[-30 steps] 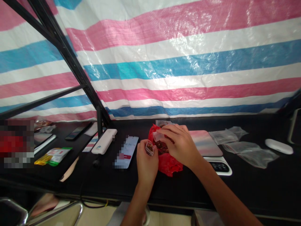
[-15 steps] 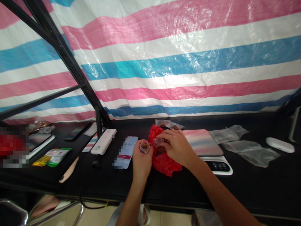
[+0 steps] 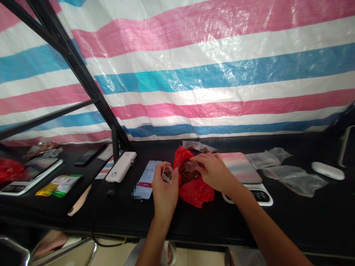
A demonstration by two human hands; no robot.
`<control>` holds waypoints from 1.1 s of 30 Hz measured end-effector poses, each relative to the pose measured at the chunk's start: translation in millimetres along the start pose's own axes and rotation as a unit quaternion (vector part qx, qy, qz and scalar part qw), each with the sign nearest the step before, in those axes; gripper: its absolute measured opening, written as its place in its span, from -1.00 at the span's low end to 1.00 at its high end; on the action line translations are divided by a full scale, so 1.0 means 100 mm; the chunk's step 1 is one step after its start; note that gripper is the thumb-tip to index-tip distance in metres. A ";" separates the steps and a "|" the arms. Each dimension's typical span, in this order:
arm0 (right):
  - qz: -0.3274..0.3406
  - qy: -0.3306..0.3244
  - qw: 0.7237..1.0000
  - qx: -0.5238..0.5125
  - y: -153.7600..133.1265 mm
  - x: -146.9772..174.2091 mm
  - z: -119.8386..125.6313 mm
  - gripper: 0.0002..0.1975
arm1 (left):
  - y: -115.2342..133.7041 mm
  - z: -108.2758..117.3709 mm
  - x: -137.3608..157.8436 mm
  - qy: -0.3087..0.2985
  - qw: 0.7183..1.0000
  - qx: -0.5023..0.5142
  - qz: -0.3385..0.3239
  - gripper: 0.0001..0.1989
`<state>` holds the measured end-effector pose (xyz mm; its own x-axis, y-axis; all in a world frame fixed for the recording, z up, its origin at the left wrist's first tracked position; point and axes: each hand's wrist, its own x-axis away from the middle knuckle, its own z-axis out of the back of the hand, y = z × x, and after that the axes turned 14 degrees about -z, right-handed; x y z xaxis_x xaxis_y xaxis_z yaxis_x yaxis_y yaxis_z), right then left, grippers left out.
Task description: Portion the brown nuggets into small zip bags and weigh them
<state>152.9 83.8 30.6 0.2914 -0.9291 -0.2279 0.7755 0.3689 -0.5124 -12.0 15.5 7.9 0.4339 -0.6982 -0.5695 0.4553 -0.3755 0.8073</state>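
Note:
My left hand (image 3: 165, 195) is closed round a small clear plastic bag (image 3: 168, 174), whose open mouth faces up and shows brown bits inside. Just to its right lies an opened red plastic bag (image 3: 198, 194) filled with dark reddish-brown bits (image 3: 188, 175). Over that bag, my right hand (image 3: 212, 170) pinches a small clear plastic piece (image 3: 191, 165) down at the bits; its exact shape is unclear. Behind the red bag lie small filled clear bags (image 3: 205, 148). A kitchen scale (image 3: 241, 168) with a pinkish flat top stands partly behind my right forearm.
Flat clear bags (image 3: 298, 179) and a white oblong case (image 3: 327, 170) lie on the right. To the left are a lit phone (image 3: 149, 171), a white power bank (image 3: 121, 167), a yellow-green packet (image 3: 59, 185) and another scale (image 3: 13, 188). A black metal frame (image 3: 94, 92) rises behind.
My left hand has tipped the small bag and shifted slightly left. My right hand has moved a little right and lower, uncovering more of the bits in the red bag.

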 end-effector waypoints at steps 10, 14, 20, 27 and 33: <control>0.144 -0.057 0.973 -0.172 -0.44 0.28 0.17 -0.90 | 0.02 -0.02 0.12 -0.025 0.998 0.001 -0.052 -0.51; 0.106 0.017 0.976 -0.191 -0.31 0.31 0.19 -0.83 | 0.09 -0.04 0.14 -0.064 0.992 -0.067 -0.085 -0.52; 0.006 0.084 0.967 -0.242 0.11 0.30 0.55 -0.89 | 0.18 -0.07 0.22 -0.173 0.963 -0.066 -0.195 -0.35; -0.116 0.147 0.964 -0.187 0.82 0.27 0.78 -0.84 | 0.16 0.01 0.23 -0.170 0.961 -0.070 -0.207 -0.52; -0.129 0.107 0.983 -0.080 1.18 0.24 0.64 -0.72 | 0.14 0.03 0.21 -0.139 0.962 -0.067 -0.223 -0.69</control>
<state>287.0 102.8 17.6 -0.0413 -0.9716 -0.2329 0.7047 0.1369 -0.6962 0.9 -6.1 8.1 -0.0440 -0.6283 -0.7767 0.6530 -0.6065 0.4536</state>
